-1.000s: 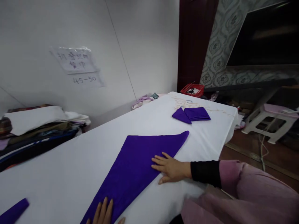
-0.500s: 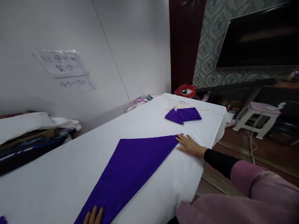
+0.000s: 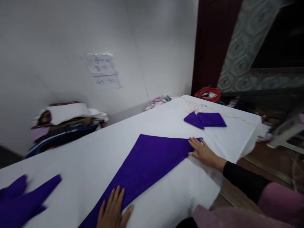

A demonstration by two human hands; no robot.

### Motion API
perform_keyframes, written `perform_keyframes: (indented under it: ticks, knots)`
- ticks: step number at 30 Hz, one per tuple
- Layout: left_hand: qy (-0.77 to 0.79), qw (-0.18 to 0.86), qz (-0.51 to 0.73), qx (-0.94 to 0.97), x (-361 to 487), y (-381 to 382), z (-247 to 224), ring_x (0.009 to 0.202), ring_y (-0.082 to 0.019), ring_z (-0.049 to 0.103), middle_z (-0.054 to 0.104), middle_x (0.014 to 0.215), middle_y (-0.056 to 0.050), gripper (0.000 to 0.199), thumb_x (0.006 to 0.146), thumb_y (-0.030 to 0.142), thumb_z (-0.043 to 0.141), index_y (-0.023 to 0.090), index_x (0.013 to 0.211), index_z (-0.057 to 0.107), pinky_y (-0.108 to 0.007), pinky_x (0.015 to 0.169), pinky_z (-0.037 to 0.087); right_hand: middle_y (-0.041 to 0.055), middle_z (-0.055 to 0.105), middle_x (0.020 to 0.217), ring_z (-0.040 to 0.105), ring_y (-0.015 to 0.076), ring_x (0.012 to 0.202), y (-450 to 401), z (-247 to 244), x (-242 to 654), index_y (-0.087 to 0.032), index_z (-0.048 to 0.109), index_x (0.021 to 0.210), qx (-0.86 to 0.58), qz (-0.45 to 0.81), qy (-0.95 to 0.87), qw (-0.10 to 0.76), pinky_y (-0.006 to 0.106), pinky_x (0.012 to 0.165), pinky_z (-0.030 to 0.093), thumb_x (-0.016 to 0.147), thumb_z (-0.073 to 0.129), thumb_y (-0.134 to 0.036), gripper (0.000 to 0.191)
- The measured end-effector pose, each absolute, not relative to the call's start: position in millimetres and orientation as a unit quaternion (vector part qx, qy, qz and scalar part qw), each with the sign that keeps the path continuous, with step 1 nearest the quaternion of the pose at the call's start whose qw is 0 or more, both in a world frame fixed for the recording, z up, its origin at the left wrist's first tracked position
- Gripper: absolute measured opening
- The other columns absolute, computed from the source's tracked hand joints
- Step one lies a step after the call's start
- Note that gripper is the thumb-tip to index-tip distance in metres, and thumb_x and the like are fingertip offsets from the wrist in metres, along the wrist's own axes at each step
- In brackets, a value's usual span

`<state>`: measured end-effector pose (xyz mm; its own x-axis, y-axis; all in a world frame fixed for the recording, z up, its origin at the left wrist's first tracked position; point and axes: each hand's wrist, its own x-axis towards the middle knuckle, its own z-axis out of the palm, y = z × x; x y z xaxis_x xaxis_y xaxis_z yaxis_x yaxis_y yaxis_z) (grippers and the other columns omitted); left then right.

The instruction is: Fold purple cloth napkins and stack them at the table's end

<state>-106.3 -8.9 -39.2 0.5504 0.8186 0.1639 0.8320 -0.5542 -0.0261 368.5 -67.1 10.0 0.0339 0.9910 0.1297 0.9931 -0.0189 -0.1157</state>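
A purple cloth [image 3: 147,164], folded into a large triangle, lies flat on the white-covered table [image 3: 78,171]. Its right tip is under my right hand [image 3: 205,153], which rests flat with fingers spread. My left hand [image 3: 112,209] lies over the cloth's near left part, fingers apart, the thumb beyond its lower edge. The cloth's far left end runs out of the frame. Farther back on the table are a small folded purple triangle [image 3: 194,120] and a folded purple rectangle [image 3: 212,119], touching each other.
More purple cloth [image 3: 26,202] lies loosely at the table's left. A stack of fabrics [image 3: 68,123] stands beyond the left edge. A red basket [image 3: 208,94] sits past the far end, and a white stool [image 3: 288,134] stands at right.
The view has turned left, bringing the loose purple cloth and more of the fabric stack into frame. More of my left hand shows. My right hand stays on the cloth's right tip.
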Motion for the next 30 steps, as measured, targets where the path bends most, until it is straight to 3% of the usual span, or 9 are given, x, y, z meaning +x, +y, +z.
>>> perform_keyframes:
  ticks: [4,11,20,30]
  knots:
    - [-0.494,0.045,-0.056,-0.866,-96,-18,-23,0.133,-0.024,0.030,0.037,0.143,-0.008,0.061,0.086,0.052,0.035,0.020,0.138,0.033,-0.048,0.106,0.030,0.0095,0.020,0.149,0.015,0.0251,0.137,-50,18,303,-0.021,0.020,0.144,-0.609,0.050,-0.783,0.116,0.052,0.109,0.013,0.090,0.030,-0.059,0.067]
    - [-0.515,-0.042,-0.037,-0.855,-84,-30,2,0.136,-0.025,0.022,0.027,0.148,-0.008,0.066,0.087,0.059,0.029,0.020,0.140,0.028,-0.049,0.109,0.022,0.0074,0.019,0.150,0.014,0.0255,0.137,-28,11,222,-0.026,0.021,0.144,-0.466,0.110,-0.873,0.091,0.053,0.109,0.011,0.090,0.031,-0.056,0.062]
    - [-0.525,-0.135,-0.065,-0.838,-79,-38,15,0.138,-0.025,0.014,0.023,0.149,-0.010,0.073,0.084,0.065,0.028,0.019,0.141,0.026,-0.052,0.111,0.012,0.0071,0.018,0.149,0.018,0.0283,0.136,-28,-22,229,-0.027,0.025,0.143,-0.450,0.050,-0.890,0.060,0.055,0.107,0.017,0.088,0.033,-0.059,0.064]
    - [-0.650,-0.072,-0.033,-0.756,-151,-53,10,0.137,-0.023,0.019,0.027,0.148,-0.008,0.067,0.087,0.059,0.030,0.018,0.140,0.028,-0.050,0.111,0.013,0.0057,0.022,0.149,0.022,0.0296,0.135,-27,-31,232,-0.029,0.026,0.142,-0.441,0.032,-0.894,0.073,0.056,0.106,0.019,0.087,0.036,-0.059,0.064]
